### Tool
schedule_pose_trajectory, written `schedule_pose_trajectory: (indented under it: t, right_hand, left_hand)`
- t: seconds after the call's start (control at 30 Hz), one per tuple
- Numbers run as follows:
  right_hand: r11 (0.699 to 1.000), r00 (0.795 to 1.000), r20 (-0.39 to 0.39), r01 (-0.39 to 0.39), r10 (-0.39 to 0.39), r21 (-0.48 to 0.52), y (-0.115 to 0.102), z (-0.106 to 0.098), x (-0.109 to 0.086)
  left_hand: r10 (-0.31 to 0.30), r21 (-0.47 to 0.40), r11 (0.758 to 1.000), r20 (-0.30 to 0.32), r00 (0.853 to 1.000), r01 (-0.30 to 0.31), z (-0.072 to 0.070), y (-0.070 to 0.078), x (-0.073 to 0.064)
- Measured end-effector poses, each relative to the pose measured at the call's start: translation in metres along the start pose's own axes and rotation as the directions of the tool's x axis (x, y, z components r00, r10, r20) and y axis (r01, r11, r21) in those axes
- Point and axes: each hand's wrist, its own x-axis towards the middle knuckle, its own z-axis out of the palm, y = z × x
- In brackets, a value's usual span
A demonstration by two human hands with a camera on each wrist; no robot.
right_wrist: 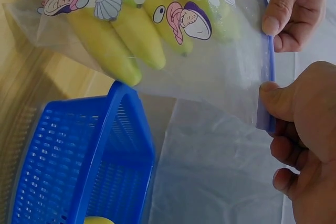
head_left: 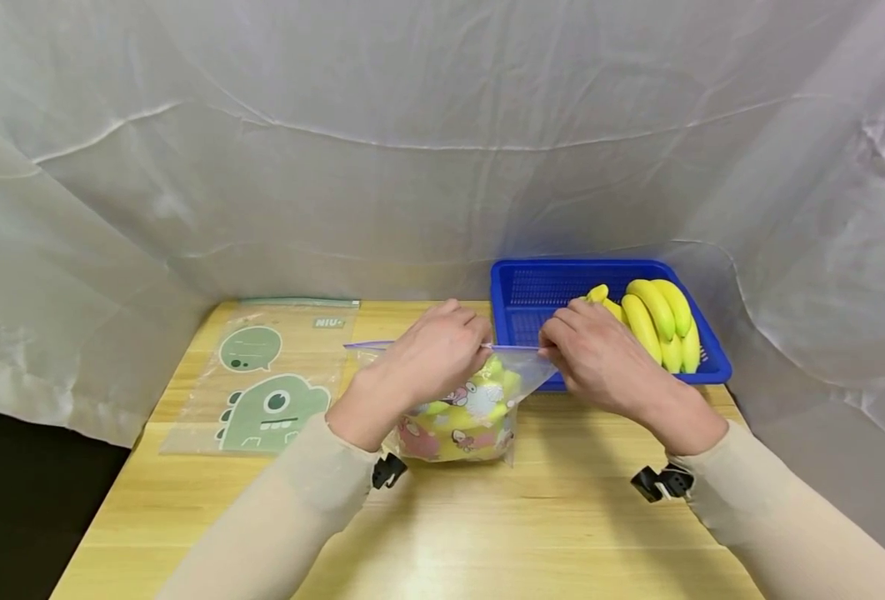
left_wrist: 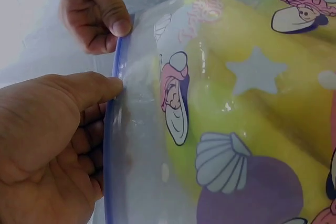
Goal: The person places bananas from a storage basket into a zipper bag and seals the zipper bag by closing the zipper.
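Observation:
A clear zip bag printed with pink and purple cartoon shells stands on the table, with bananas inside it. Along its top runs a purple zip strip. My left hand pinches that strip near its middle, thumb on one side and fingers behind. Farther right, my right hand pinches the strip close to the bag's right corner. Between the two hands the strip is drawn fairly straight. In the right wrist view, the bananas' tips lie toward the bag's lower side.
A blue plastic basket stands behind and right of the bag, with more bananas at its right end. On the left lies a flat clear zip bag with a green monster print. A grey sheet hangs behind the wooden table.

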Motion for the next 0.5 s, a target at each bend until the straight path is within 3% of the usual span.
schedule_pose_trajectory:
  t: [0.5]
  right_hand:
    - [1.000, 0.999, 0.025, -0.027, 0.026, 0.011, 0.0015, 0.0016, -0.0019]
  left_hand:
    - [0.014, -0.006, 1.000, 0.013, 1.000, -0.014, -0.0026, -0.0067, -0.0049]
